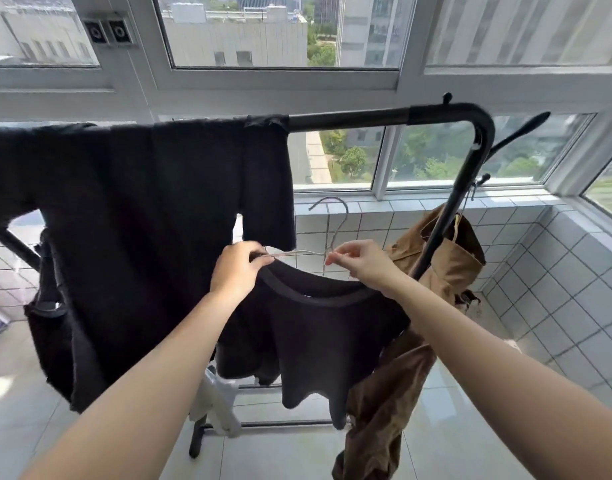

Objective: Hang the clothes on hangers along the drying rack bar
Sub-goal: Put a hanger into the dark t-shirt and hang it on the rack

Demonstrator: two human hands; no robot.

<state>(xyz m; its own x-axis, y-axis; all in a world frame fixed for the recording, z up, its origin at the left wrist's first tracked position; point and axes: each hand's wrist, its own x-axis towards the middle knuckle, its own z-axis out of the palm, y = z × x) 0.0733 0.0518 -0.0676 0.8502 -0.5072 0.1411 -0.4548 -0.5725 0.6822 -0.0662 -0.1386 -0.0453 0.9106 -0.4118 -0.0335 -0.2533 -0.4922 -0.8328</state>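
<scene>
A black T-shirt [318, 334] hangs in front of me below the black drying rack bar [349, 120]. A thin metal hanger [328, 233] pokes out of its neck opening, hook upward and free of the bar. My left hand [237, 268] grips the collar and the hanger's left arm together. My right hand [361, 261] pinches the hanger wire and the collar on the right side. Another large black garment [141, 216] is draped over the bar to the left.
A brown garment [436, 271] hangs from a hook on the rack's right upright [470, 188]. Windows and a white tiled ledge stand behind the rack. A tiled wall closes in on the right. The bar's right portion is bare. A white object [218, 400] sits on the rack's base.
</scene>
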